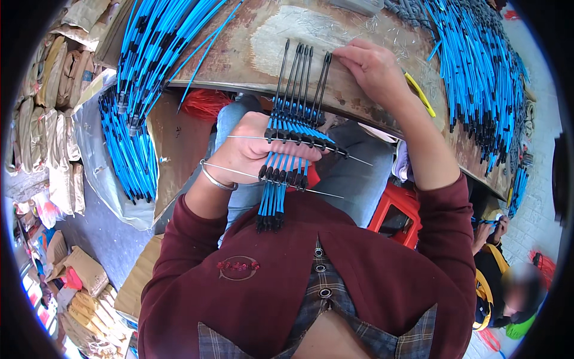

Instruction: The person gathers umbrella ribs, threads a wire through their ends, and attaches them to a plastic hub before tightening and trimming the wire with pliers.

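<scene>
My left hand (248, 143) is closed around a row of blue-and-black umbrella ribs (290, 157). Two thin metal wires (326, 192) run crosswise through their black joints. The slim black ends (293, 75) fan upward toward the table, and the lower blue ends with black tips (270, 222) hang before my chest. Up by the table edge, my right hand (376, 69) pinches with thumb and forefinger at the tip of the rightmost black rib end (327, 58). Its other fingers are curled, and the exact contact at the tip is small and partly hidden.
A worn wooden table (227, 57) carries blue rib bundles at left (161, 48) and right (478, 78). Scattered clear slivers and yellow-handled tool (420, 94) lie there. A red plastic stool (397, 212) stands beside my legs. Another person (502, 281) works at lower right.
</scene>
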The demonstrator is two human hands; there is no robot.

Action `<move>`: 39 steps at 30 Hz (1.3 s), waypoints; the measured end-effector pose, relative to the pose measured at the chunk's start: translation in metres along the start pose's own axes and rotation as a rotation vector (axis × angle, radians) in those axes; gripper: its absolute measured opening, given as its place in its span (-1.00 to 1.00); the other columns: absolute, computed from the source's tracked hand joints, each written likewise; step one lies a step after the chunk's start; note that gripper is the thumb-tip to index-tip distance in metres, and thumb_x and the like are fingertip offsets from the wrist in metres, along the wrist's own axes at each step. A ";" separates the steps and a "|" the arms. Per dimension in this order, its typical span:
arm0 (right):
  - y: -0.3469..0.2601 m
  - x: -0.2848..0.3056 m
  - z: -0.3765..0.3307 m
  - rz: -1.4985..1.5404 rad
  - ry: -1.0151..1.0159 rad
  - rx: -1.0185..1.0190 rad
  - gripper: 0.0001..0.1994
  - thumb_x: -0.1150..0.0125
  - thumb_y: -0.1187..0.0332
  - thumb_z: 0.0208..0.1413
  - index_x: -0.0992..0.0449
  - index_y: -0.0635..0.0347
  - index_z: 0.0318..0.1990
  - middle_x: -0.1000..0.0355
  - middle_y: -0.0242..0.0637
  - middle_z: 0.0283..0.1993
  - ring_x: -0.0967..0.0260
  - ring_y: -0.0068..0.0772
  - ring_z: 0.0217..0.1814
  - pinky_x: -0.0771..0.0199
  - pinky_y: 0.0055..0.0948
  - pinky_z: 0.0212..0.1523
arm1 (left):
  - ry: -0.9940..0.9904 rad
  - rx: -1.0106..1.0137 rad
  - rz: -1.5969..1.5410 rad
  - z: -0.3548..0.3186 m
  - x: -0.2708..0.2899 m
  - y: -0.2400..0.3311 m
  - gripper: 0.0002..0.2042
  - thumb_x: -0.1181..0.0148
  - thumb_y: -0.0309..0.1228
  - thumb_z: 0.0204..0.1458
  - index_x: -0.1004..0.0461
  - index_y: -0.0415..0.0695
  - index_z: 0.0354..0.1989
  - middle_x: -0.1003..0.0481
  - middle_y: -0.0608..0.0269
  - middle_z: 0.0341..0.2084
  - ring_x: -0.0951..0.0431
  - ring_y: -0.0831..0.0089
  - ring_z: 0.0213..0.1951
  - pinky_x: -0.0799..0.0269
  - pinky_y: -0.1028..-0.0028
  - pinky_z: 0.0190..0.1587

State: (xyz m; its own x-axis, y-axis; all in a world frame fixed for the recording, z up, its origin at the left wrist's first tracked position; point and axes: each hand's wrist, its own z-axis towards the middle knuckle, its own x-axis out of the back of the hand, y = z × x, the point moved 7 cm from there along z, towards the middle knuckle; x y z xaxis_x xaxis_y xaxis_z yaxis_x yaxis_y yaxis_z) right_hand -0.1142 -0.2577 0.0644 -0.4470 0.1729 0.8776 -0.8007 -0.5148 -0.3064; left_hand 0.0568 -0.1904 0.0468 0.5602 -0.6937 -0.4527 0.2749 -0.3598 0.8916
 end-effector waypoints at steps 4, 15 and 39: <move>-0.002 -0.004 0.007 0.004 -0.009 0.005 -0.88 -0.11 0.45 -0.04 -0.49 0.21 -0.32 -0.40 -0.15 -0.40 -0.37 -0.07 -0.34 -0.38 -0.29 -0.32 | -0.004 0.059 -0.092 -0.002 0.001 -0.003 -0.78 -0.24 -0.48 -0.19 -0.53 -0.18 -0.30 -0.54 0.09 -0.36 -0.56 0.25 -0.28 -0.46 0.42 -0.19; -0.007 -0.010 0.022 0.002 -0.031 0.094 -0.84 -0.11 0.45 -0.03 -0.46 0.18 -0.24 -0.42 -0.15 -0.33 -0.38 -0.07 -0.31 -0.40 -0.32 -0.29 | 0.060 0.104 -0.165 -0.002 0.007 -0.002 -0.81 -0.22 -0.51 -0.16 -0.53 -0.20 -0.30 -0.54 0.07 -0.37 -0.57 0.26 -0.26 -0.46 0.41 -0.17; -0.022 -0.016 0.023 -0.102 -0.400 0.156 -0.71 0.09 0.63 -0.10 -0.37 0.12 -0.19 -0.29 -0.14 -0.26 -0.30 -0.02 -0.17 -0.31 -0.23 -0.20 | 0.030 0.102 -0.063 -0.001 0.004 -0.005 -0.76 -0.27 -0.43 -0.21 -0.54 -0.18 -0.31 -0.52 0.06 -0.27 -0.54 0.22 -0.20 -0.43 0.39 -0.13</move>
State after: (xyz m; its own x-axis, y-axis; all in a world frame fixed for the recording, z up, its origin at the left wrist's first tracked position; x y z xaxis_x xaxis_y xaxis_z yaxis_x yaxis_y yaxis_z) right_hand -0.0801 -0.2688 0.0656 -0.1545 -0.0936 0.9835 -0.7491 -0.6380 -0.1784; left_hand 0.0582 -0.1912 0.0405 0.5679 -0.6491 -0.5061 0.2306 -0.4647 0.8549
